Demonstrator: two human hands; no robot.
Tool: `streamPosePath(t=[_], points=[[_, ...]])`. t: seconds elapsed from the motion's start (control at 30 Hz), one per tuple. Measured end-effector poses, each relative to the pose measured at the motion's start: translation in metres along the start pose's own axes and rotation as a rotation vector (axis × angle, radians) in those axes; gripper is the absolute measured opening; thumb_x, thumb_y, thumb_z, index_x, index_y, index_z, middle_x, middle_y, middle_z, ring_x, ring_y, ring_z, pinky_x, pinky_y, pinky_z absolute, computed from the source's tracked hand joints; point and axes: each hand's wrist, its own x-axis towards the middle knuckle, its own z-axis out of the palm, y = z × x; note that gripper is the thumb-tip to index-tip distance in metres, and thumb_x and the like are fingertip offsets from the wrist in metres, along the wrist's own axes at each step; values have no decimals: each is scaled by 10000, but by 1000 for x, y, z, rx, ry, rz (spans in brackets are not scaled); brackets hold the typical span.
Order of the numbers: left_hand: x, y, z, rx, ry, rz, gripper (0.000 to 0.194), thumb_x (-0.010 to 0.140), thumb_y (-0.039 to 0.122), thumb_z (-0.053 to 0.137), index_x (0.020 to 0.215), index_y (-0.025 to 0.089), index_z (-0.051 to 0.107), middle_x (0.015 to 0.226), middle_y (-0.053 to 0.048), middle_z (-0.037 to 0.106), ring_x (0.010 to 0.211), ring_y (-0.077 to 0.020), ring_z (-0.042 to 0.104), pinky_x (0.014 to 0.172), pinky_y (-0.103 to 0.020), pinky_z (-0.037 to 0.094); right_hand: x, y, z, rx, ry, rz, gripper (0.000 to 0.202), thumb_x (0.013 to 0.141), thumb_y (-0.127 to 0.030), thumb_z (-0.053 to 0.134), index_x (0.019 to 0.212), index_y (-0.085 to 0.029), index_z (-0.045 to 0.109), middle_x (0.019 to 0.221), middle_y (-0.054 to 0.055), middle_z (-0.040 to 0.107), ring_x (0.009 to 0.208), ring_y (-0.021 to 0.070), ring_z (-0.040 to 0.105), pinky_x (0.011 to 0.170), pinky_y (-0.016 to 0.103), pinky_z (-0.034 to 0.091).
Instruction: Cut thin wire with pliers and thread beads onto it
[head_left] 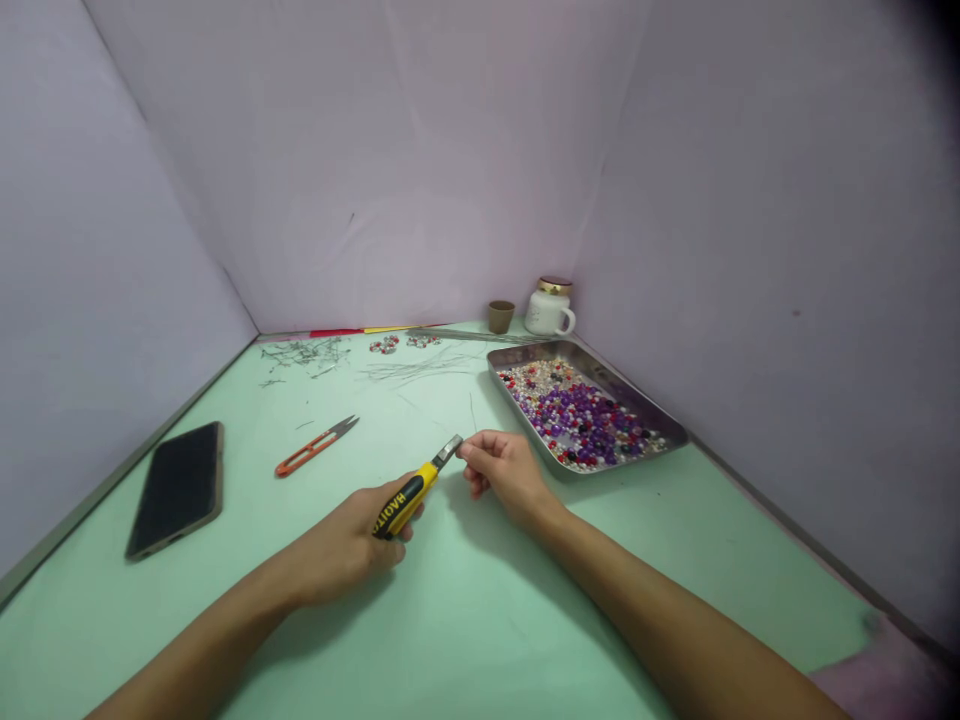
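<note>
My left hand [367, 525] is wrapped round a yellow and black handled tool [409, 502], whose metal tip points up and right toward my right hand [504, 470]. The fingers of my right hand are pinched together just at that metal tip. A thin wire [473, 412] rises above these fingertips; its lower end is hidden. What else the pinch may hold is too small to make out. Right of my right hand lies a metal tray [559, 462] of purple, red, white and dark beads [592, 425].
Orange thread snips [315, 447] and a dark phone [178, 488] lie at left. Farther back are wire pieces [304, 355], two beaded rings [385, 345], long wires [420, 368], a small brown pot [500, 317] and a white lidded mug [546, 310]. Walls enclose the green table [480, 640].
</note>
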Motion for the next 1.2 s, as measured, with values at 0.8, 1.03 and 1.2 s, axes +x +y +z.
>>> streamPosePath(t=[0.8, 1.03, 1.2], points=[[5, -16, 21, 691, 285, -74, 814, 550, -20, 390, 1325, 169, 226, 1076, -126, 490, 872, -238, 512, 684, -291, 389, 8, 11, -5, -412, -22, -82, 108, 640, -215, 516, 542, -173, 502, 415, -48, 472, 361, 75, 399, 378, 194, 292], [-9, -3, -5, -104, -10, 37, 278, 554, 67, 394, 788, 161, 511, 597, 34, 501, 510, -103, 462, 476, -205, 359, 4, -4, -8, -241, -147, -243, 147, 676, -278, 528, 620, -143, 538, 477, -27, 500, 427, 89, 453, 449, 212, 350], [-5, -5, -8, -498, -228, 58, 275, 487, 104, 417, 740, 138, 518, 539, 27, 493, 405, -70, 403, 400, -192, 343, -1, -11, -11, -213, -185, -350, 164, 695, -290, 533, 625, -142, 540, 507, -10, 525, 456, 101, 493, 483, 222, 381]])
